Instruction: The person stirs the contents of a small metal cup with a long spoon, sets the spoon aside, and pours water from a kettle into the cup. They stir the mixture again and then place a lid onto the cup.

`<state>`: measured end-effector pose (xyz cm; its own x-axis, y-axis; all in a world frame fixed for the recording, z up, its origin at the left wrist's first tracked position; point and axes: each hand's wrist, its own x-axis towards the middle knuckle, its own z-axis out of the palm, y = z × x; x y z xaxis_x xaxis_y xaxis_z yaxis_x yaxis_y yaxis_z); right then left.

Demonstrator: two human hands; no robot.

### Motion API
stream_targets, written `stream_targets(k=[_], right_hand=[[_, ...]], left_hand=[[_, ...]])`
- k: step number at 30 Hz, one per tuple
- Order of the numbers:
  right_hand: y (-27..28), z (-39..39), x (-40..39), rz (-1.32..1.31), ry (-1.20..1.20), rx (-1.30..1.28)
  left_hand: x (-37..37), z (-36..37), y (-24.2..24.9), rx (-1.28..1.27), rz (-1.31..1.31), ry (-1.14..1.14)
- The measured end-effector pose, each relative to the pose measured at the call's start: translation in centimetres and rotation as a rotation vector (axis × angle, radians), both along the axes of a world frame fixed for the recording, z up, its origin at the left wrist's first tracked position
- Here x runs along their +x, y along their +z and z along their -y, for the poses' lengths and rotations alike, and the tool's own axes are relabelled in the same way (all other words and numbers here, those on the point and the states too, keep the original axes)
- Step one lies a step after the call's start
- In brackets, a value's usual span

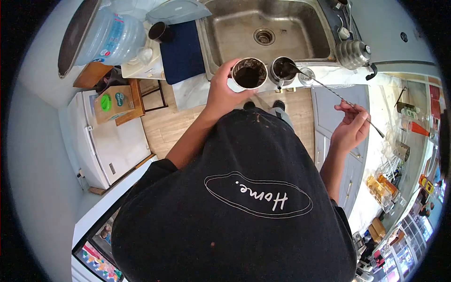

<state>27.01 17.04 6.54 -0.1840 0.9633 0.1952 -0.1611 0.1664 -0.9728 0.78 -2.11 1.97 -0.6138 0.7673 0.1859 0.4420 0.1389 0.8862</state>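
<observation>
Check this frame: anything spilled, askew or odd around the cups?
Nothing spilled. The left hand holds a cup with dark contents upright. The right hand holds a long spoon reaching into a second cup on the counter edge by the sink.

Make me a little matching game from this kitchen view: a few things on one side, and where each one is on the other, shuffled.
Things:
1. cup
2. long spoon
3. kettle
4. water jug

Places:
A. lying on its side, left of the sink
B. held in the left hand
C. on the counter at the sink's right corner
D. pinched in the right hand, tip in the metal cup

Pairs: 1-B, 2-D, 3-C, 4-A
</observation>
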Motion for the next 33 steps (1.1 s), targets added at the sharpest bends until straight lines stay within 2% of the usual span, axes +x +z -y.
stream_targets(k=[4, 5, 11, 14, 20, 23, 26, 33], right_hand=[[-0.5, 0.7, -0.1, 0.287, 0.09, 0.223], [-0.6, 0.9, 0.0, 0.333, 0.124, 0.212], [0.3, 1.6, -0.5, 0.385, 0.151, 0.347], [0.7, 1.9, -1.3, 0.333, 0.038, 0.295], [1.4, 1.1, -1.4, 0.341, 0.04, 0.461], [3.3, 1.5, -1.9, 0.244, -0.077, 0.223], [4.4, 0.3, -1.8, 0.088, -0.123, 0.162], [7.3, -2.9, -0.4, -0.234, 0.023, 0.136]], left_hand=[[0.2, -0.3, 0.1, 0.03, 0.041, 0.024], [0.2, -0.4, 0.1, 0.034, 0.039, 0.024], [0.0, -0.3, -0.5, 0.022, 0.044, 0.008], [-0.4, 0.0, -0.5, -0.035, 0.011, -0.021], [-0.5, -0.3, 0.3, 0.001, 0.026, 0.019], [-0.4, -0.8, 1.3, 0.007, 0.044, 0.01], [-0.3, -1.6, 2.2, 0.027, 0.021, -0.015], [-2.4, -5.6, 7.5, -0.059, -0.022, -0.306]])
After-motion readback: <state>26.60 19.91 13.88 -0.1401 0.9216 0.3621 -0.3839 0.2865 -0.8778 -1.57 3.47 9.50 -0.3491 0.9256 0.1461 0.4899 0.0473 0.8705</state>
